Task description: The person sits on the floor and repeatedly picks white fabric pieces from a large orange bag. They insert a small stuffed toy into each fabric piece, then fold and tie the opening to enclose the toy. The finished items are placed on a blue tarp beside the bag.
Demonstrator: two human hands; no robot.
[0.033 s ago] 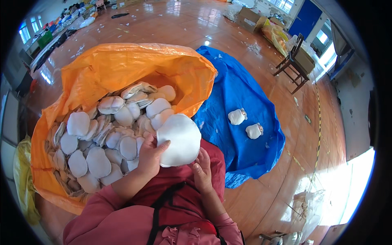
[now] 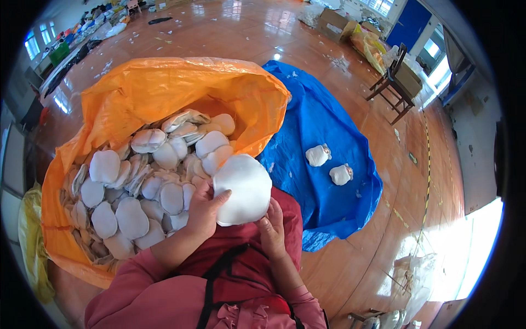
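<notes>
A white, smooth, rounded pad stands raised over my lap. My left hand is closed on its left edge, thumb across the front and the other fingers behind. At the lower right edge, my right hand pinches the same pad; its fingertips are partly hidden behind it. Left of my hands, a large orange sack gapes wide, heaped with many similar oval pads in white and beige. On a blue sheet at the right lie two small white bundles.
A wooden chair stands on the tiled floor at the far right, near cardboard boxes. Yellow plastic lies beside the sack at the left. Clear plastic bags are at the lower right.
The pad and my hands have shifted very slightly to the right. My grip looks the same, and the sack and bundles remain in place.
</notes>
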